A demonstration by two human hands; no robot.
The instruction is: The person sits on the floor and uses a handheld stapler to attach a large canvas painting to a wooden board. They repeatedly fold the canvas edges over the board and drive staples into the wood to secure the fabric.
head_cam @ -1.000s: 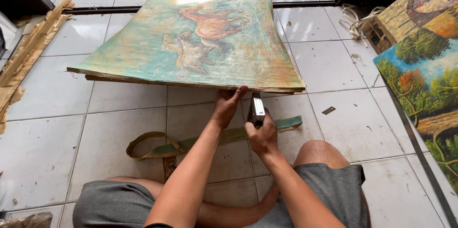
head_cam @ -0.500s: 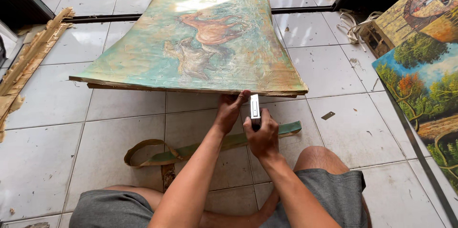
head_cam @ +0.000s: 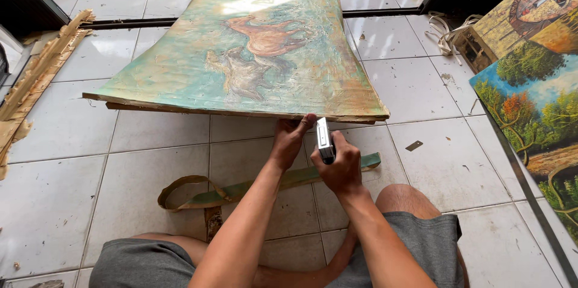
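Left hand [head_cam: 290, 140] reaches forward, arm stretched, fingers hooked under the near edge of the horse painting [head_cam: 253, 53] and thumb over it. Right hand [head_cam: 342, 170], just beside it, is wrapped around a metal staple gun [head_cam: 324, 140], nose tipped up against that same edge.

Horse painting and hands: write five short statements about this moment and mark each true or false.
1. The left hand grips the near edge of the horse painting. True.
2. The right hand is empty. False: it holds a small metal tool against that edge.
3. The painting lies flat on the tiled floor. False: its near edge is lifted.
4. A green strip lies under the forearms. True.
5. Landscape paintings lie to the left. False: they are on the right.
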